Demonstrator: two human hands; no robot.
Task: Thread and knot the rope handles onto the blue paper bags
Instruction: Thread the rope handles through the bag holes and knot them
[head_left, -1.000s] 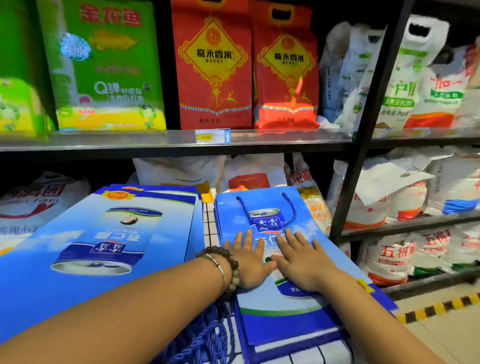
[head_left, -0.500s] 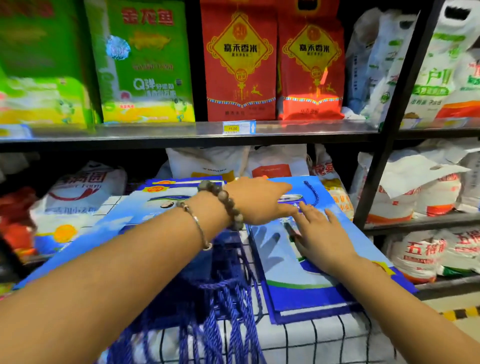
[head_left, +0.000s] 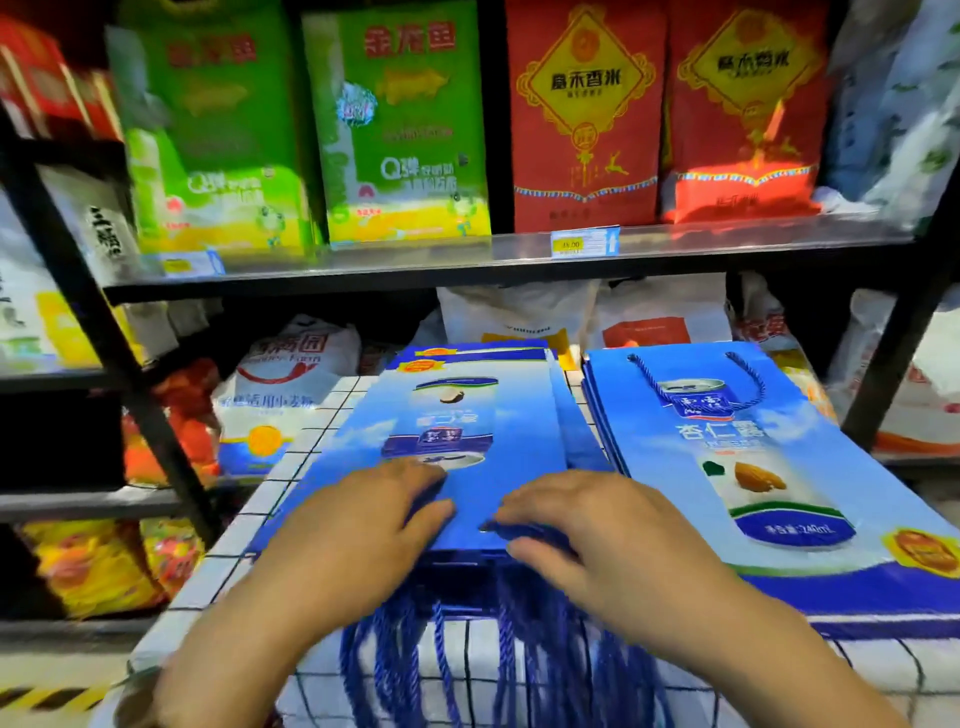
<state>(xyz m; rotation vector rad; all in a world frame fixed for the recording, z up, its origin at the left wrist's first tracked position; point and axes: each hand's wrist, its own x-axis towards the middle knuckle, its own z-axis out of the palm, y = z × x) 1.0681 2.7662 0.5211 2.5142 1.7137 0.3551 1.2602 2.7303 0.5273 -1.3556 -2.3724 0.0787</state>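
right stack (head_left: 675, 467): top bag has its handle (head_left: 754, 385) threaded. left stack (head_left: 519, 415): no handles yet, loose ropes (head_left: 395, 665) hang just below. left hand (head_left: 358, 525) rests on it, fingers relaxed. right hand (head_left: 602, 530) is curled at the near edge, can't tell what it pinches.

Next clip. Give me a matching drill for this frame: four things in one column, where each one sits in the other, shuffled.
1. left hand
2. threaded rope handle
3. loose ropes
4. red rice bags

A. on the upper shelf
B. hanging over the table at its near edge
C. on the top bag of the right stack
D. resting on the left stack

Pairs: 1-D, 2-C, 3-B, 4-A.
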